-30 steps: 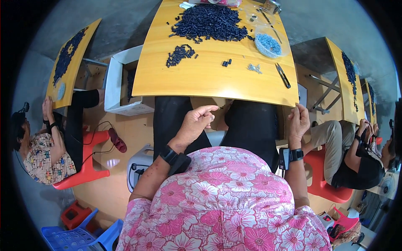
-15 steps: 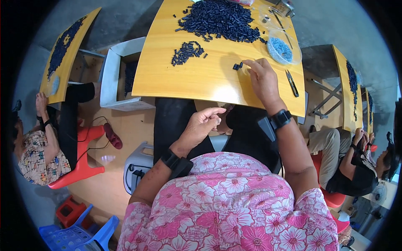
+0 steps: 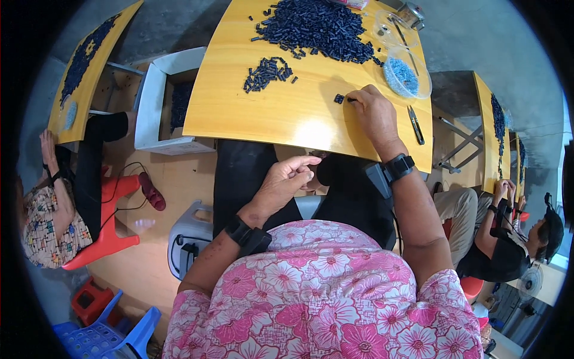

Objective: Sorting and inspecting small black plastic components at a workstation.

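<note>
Right of centre and a little above it, our right hand (image 3: 378, 116) is over the yellow table (image 3: 239, 116), its bent fingertips at a small dark piece (image 3: 350, 100); we cannot tell whether they grip it. Just left of that lie a few more dark pieces (image 3: 339, 98). Near the middle of the frame, our left hand (image 3: 281, 183) is below the table's near edge, forefinger extended and other fingers curled; we cannot tell whether it holds anything. At top centre we see a large dark heap (image 3: 317, 30), with a smaller cluster (image 3: 266, 75) lower left of it. Toward the upper right, a clear bowl (image 3: 428, 85) contains light-blue bits (image 3: 399, 76), with black snips (image 3: 415, 125) below.
</note>
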Tool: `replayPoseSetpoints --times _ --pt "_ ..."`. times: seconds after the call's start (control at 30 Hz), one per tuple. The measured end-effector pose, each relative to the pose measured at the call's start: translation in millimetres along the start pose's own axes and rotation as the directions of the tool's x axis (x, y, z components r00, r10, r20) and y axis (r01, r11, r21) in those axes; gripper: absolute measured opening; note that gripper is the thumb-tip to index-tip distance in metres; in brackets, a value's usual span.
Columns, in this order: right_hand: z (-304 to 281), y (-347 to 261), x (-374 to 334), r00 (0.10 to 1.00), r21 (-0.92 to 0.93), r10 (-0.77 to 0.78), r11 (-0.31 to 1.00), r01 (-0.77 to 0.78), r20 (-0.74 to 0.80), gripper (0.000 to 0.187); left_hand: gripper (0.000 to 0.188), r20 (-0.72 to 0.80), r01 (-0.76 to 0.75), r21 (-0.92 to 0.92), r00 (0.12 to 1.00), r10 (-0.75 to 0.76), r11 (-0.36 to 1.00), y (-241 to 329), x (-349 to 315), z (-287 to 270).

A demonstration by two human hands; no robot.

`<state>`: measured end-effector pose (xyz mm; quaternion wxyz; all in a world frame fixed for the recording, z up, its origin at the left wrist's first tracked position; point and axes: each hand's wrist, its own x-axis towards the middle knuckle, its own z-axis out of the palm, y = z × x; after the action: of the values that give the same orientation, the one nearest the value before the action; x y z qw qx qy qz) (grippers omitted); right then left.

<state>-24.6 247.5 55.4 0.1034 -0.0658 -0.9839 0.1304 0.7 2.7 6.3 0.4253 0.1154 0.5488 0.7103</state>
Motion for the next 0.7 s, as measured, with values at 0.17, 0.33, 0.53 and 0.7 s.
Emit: replayPoseSetpoints --times 0.17,0.33,0.53,0.7 --pt "2 0 -9 1.000 -0.014 0.026 1.000 -0.026 0.003 0.010 0.030 0.027 -0.030 -0.004 0.999 0.030 1.000 -8 1 -2" --pt "4 2 -26 0.996 0.038 -0.059 0.997 0.062 -0.062 0.009 0.031 0.019 -0.061 0.078 0.998 0.059 0.995 -12 2 -2" --pt "0 4 -47 0.989 0.444 -0.075 0.887 0.126 -0.129 0.020 0.031 0.008 -0.028 0.107 1.000 0.027 0.994 -13 1 0" --pt "-2 2 -66 0.985 0.874 0.125 0.458 -0.163 0.118 0.014 0.030 0.006 -0.020 0.107 1.000 0.020 0.994 -9 1 5"
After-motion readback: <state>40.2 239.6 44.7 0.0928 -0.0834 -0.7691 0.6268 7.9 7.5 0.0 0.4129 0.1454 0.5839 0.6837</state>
